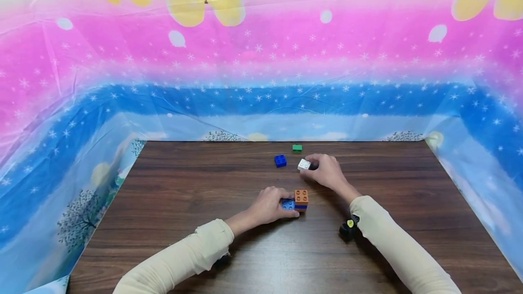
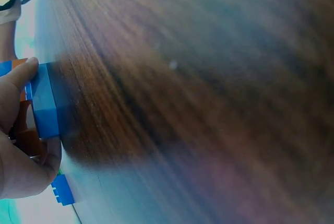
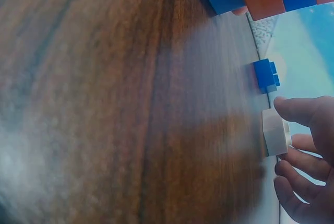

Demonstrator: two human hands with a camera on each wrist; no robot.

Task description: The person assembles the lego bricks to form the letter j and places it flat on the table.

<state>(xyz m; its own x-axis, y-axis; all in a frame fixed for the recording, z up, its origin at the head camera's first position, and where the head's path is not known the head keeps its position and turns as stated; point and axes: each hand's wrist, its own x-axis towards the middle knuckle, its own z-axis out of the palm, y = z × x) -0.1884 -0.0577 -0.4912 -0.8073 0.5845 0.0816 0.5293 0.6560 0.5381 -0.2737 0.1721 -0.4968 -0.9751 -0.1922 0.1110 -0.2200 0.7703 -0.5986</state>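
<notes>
My left hand [image 1: 267, 205] grips a stack of toy building bricks [image 1: 301, 196], thumb at the near side and fingers behind. Its bottom brick is light blue [image 1: 288, 204] and juts out leftward with bare studs. Above that come orange, dark blue and a top orange brick, layered in the right wrist view. Farther back, my right hand [image 1: 327, 171] pinches a white brick [image 1: 303, 164] between thumb and fingers. That white brick [image 3: 275, 132] sits at tabletop level in the right wrist view. The palm-side contact of the left fingers is partly hidden.
A dark blue brick [image 1: 280, 161] lies just left of the white one. Behind them, near the table's back edge, is a green brick [image 1: 297, 148]. The brown wooden table [image 1: 184, 180] is bordered by a printed cloth [image 1: 261, 99]. A black wrist device [image 1: 347, 228] hangs beneath the right sleeve.
</notes>
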